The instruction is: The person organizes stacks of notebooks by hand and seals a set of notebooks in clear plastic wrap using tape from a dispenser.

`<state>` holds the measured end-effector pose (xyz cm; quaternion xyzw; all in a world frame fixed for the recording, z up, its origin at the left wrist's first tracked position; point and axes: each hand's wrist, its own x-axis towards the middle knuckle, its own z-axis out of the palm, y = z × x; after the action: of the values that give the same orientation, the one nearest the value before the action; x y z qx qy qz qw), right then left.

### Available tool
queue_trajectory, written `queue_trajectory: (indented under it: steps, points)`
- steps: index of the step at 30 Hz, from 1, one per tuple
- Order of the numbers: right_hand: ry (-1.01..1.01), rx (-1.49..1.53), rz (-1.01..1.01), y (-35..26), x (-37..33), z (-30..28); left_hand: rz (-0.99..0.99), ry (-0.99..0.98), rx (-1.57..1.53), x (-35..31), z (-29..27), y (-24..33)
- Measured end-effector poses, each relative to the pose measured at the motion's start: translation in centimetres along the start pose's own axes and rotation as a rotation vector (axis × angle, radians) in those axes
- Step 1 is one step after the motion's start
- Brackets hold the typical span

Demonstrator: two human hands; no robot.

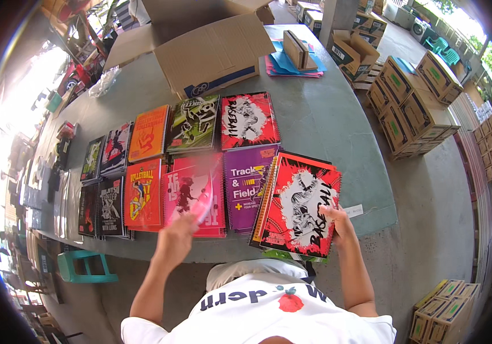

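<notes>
My left hand (pixel 177 234) is closed on the lower edge of a pink spiral notebook (pixel 204 200), tilted and blurred over a pink pile (pixel 214 231) on the table. In my right hand (pixel 338 222) is a fanned stack of spiral notebooks, gripped at its right edge. A red notebook with a white player figure (pixel 298 206) tops that stack; a green cover peeks out below it. Beside the stack lies a purple notebook (pixel 243 189). Left of the pink pile is an orange notebook with a player picture (pixel 142 192).
Behind stand piles topped by red (pixel 251 117), green (pixel 194 123) and orange (pixel 149 132) notebooks, with dark ones (pixel 111 203) at left. An open cardboard box (pixel 217 51) and coloured sheets (pixel 277 64) sit farther back on the grey table (pixel 337 132). Cartons (pixel 412 109) stand right; a green stool (pixel 88 267) left.
</notes>
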<state>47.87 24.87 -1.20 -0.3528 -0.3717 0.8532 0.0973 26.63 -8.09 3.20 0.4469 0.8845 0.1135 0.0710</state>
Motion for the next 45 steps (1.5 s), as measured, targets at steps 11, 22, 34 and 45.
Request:
queue_trajectory:
  steps: [11, 22, 34, 45]
  points:
    - [0.025, -0.092, -0.202, 0.6, 0.6, -0.6, 0.732, 0.143, -0.405, 8.0, 2.7, 11.9]
    - [-0.01, 0.374, -0.437, -1.7, -1.7, -2.2, -0.285, 0.078, -0.534, 12.0, 3.0, 6.3]
    - [0.016, 0.154, -0.064, 1.2, 0.8, -2.4, 1.21, 0.077, 0.363, 18.4, -1.7, 23.7]
    - [0.202, 0.173, -0.173, -0.1, -4.4, 3.5, 0.843, 0.439, -0.575, 18.0, 1.0, 17.2]
